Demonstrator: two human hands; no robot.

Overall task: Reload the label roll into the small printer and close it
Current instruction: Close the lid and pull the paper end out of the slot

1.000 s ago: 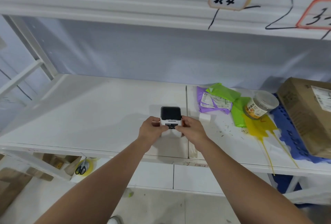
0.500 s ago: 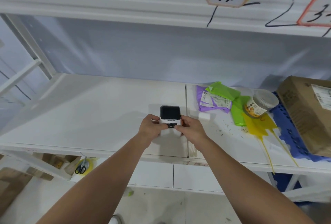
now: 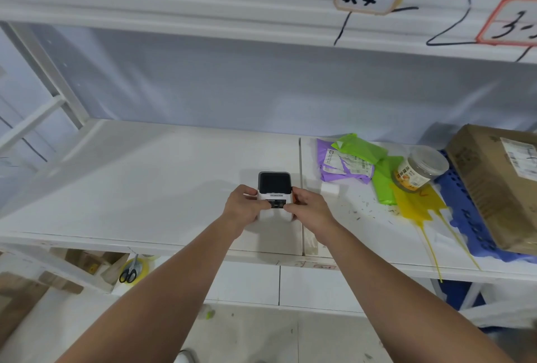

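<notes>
The small white printer with a dark top panel stands on the white shelf near its middle. My left hand grips its left side and my right hand grips its right side, thumbs pressed on the front near the dark slot. A small white label roll lies on the shelf just right of the printer, apart from both hands. Whether the printer's lid is fully shut is unclear.
To the right lie purple and green mail bags, a lidded jar, a yellow bag, a blue mat and a cardboard box. Scissors on a tape roll sit below the shelf.
Both hands stay on the printer's sides. The view has shifted slightly; the printer and roll have not visibly moved.
</notes>
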